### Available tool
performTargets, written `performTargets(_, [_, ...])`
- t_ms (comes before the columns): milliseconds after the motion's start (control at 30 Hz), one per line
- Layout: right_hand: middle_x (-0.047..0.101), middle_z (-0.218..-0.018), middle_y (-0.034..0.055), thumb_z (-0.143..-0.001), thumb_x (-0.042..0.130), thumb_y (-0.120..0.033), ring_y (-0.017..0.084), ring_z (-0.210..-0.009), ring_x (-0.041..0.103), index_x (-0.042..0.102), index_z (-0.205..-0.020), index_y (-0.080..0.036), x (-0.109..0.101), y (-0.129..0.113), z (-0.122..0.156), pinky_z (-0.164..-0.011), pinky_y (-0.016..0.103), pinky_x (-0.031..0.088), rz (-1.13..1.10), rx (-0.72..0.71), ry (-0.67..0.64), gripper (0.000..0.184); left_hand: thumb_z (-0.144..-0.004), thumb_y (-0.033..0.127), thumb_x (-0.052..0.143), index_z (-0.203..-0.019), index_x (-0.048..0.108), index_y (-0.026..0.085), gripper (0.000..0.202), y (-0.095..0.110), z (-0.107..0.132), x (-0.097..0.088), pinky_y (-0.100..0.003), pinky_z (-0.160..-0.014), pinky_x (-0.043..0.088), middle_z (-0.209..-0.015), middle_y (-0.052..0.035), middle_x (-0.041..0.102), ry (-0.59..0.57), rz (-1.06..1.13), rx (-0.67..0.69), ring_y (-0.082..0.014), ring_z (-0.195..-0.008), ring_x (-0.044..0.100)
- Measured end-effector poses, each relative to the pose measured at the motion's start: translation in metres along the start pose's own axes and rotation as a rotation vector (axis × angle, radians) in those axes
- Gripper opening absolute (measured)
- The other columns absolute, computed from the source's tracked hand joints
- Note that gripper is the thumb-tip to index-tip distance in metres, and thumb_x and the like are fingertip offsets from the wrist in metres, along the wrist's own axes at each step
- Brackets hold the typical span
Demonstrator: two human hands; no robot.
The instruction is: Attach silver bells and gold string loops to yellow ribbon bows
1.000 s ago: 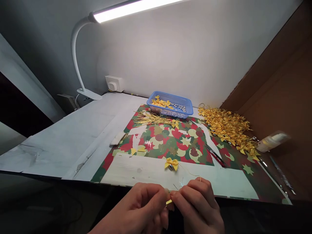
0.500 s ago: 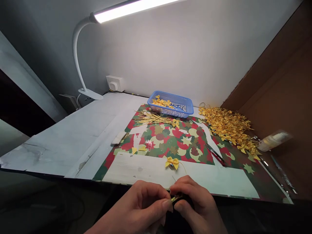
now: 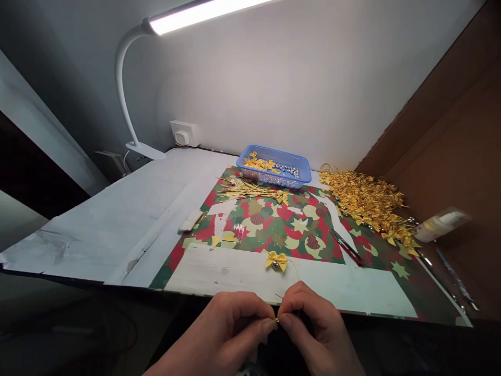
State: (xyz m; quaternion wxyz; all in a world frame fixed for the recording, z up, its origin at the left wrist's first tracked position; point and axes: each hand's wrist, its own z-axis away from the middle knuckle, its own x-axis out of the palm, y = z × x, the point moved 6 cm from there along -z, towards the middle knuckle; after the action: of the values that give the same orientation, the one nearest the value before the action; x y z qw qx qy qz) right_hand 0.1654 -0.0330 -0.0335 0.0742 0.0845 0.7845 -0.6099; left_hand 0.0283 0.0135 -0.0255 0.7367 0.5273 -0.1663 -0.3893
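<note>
My left hand (image 3: 238, 329) and my right hand (image 3: 311, 318) meet at the table's front edge, both closed in a pinch. Between their fingertips shows a tiny bit of gold cord (image 3: 277, 320); the rest of it is hidden by the fingers. A thin needle-like tip (image 3: 279, 296) sticks out above my right fingers. Just beyond the hands, a yellow ribbon bow (image 3: 276, 259) with a small silver bell lies on white paper. From it a fine yellow thread (image 3: 296, 269) curves toward my right hand.
Behind lies a bundle of gold cords (image 3: 246, 189). A blue basket (image 3: 301, 177) holds yellow bows and silver bells. Finished-looking gold bows (image 3: 364, 201) are heaped at right, near scissors (image 3: 346, 246) and a bottle (image 3: 440, 225). A lamp (image 3: 121, 83) stands at left.
My fingertips have drawn closer together, so less of the gold cord shows between them. The right hand has turned slightly, tilting the needle-like tip. The bow stays put.
</note>
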Motion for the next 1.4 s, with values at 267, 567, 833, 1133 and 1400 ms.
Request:
performTargets(267, [0.051,-0.070,-0.0024,-0.096,0.052,-0.029,0.013,-0.063,0.048,0.056,-0.074,-0.021,0.001,0.013,0.005,-0.058,0.025,0.035,0.099,0.081,0.239,0.023,-0.086,0.032,0.063,-0.075,0.073,0.017,0.022,0.006,-0.017,-0.007,-0.025,-0.058,0.040,-0.072,0.0003,0.059,0.094,0.009,0.124,-0.0144,-0.062,0.052])
performTargets(567, [0.057,-0.073,-0.0005,-0.097,0.050,-0.036,0.013,-0.061,0.050,0.061,-0.081,-0.020,-0.006,0.019,-0.008,-0.054,0.025,0.039,0.117,0.116,0.237,0.025,-0.087,0.027,0.062,-0.074,0.076,0.017,0.022,0.017,-0.031,-0.014,-0.027,-0.067,0.044,-0.073,-0.0012,0.064,0.097,-0.070,0.146,-0.0180,-0.072,0.056])
performTargets(833, [0.068,-0.094,0.0076,-0.099,0.045,-0.044,0.018,-0.077,0.064,0.068,-0.100,-0.017,-0.034,0.032,-0.035,-0.064,0.027,0.051,0.306,0.182,0.213,0.035,-0.085,0.032,0.067,-0.067,0.072,0.017,0.025,0.008,-0.032,-0.029,-0.024,-0.061,0.040,-0.066,0.0015,0.062,0.076,0.050,0.066,-0.0144,-0.064,0.051])
performTargets(1133, [0.065,-0.073,0.0049,-0.091,0.056,-0.039,0.022,-0.065,0.059,0.066,-0.075,-0.021,-0.023,0.038,-0.054,-0.059,0.032,0.042,0.531,0.291,0.228,0.027,-0.085,0.033,0.067,-0.071,0.075,0.016,0.023,0.011,-0.029,-0.046,-0.026,-0.062,0.039,-0.071,-0.0006,0.064,0.147,0.002,0.087,-0.0158,-0.067,0.051])
performTargets(1400, [0.064,-0.070,0.0034,-0.091,0.052,-0.033,0.019,-0.062,0.057,0.060,-0.070,-0.021,-0.018,0.036,-0.054,-0.053,0.027,0.040,0.498,0.288,0.211,0.026,-0.085,0.030,0.066,-0.068,0.073,0.015,0.023,0.004,-0.037,-0.045,-0.026,-0.060,0.037,-0.066,0.0008,0.061,0.114,0.031,0.124,-0.0148,-0.064,0.050])
